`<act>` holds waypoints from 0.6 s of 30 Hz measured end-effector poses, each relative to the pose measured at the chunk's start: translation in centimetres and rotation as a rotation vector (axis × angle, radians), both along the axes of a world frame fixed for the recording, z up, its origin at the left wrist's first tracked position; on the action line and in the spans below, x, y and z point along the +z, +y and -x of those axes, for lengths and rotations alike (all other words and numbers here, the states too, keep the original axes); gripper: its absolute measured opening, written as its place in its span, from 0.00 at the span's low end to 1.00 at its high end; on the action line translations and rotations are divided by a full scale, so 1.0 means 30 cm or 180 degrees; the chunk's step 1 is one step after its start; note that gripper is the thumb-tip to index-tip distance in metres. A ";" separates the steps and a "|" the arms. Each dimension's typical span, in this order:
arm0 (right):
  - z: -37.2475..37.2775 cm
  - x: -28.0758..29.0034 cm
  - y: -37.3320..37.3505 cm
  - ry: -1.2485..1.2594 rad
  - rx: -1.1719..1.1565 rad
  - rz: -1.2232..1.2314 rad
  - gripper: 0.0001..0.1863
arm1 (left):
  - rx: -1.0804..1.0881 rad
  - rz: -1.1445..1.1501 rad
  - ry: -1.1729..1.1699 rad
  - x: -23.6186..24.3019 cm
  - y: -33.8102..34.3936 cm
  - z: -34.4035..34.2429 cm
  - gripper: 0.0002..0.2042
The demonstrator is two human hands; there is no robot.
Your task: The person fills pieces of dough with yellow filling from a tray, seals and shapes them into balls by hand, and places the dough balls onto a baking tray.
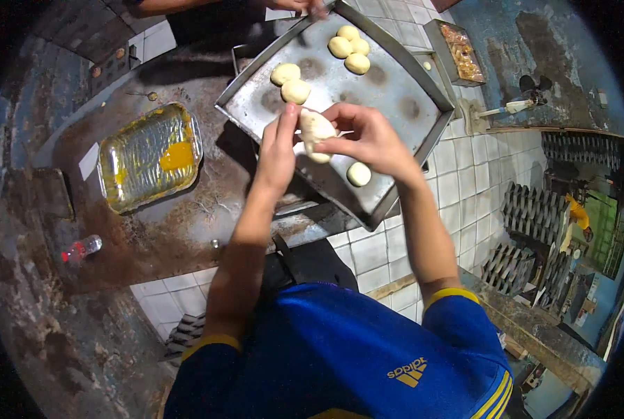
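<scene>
A lump of pale dough [316, 128] is held over the near part of a metal baking tray [389, 87]. My left hand [278, 152] presses against its left side with the fingers straight and together. From the right, my right hand [373, 140] pinches the dough between thumb and fingers. Several round dough balls [357, 63] sit clustered toward the tray's far side. Two more dough balls [296, 91] touch each other just beyond my left fingertips. A single ball [359, 174] lies near the close corner, and another [319, 158] is partly hidden below the held lump.
Left of the tray, a foil pan [107, 178] with yellow residue lies on the stained table [162, 241]. A clear bottle [85, 248] with a red cap is at the left. Another person's hand [299, 6] reaches the tray's far edge. A metal box [441, 52] stands at the far right.
</scene>
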State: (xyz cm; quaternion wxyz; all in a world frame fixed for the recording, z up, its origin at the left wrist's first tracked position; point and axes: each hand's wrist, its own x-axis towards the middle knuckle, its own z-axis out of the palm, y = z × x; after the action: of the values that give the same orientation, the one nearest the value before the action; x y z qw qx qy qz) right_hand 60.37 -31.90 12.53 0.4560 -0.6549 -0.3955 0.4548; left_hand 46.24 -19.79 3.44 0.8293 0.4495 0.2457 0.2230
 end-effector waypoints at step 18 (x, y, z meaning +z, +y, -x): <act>0.875 0.085 0.545 0.0708 -0.1018 -0.1230 0.10 | 0.1248 -0.0569 -0.0553 0.291 0.329 0.788 0.15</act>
State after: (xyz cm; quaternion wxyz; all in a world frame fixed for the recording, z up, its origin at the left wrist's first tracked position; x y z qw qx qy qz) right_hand 34.13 -15.56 15.08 0.6791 -0.5559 -0.3140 0.3622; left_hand 22.60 -9.90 12.17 0.7451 0.4439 0.2353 0.4386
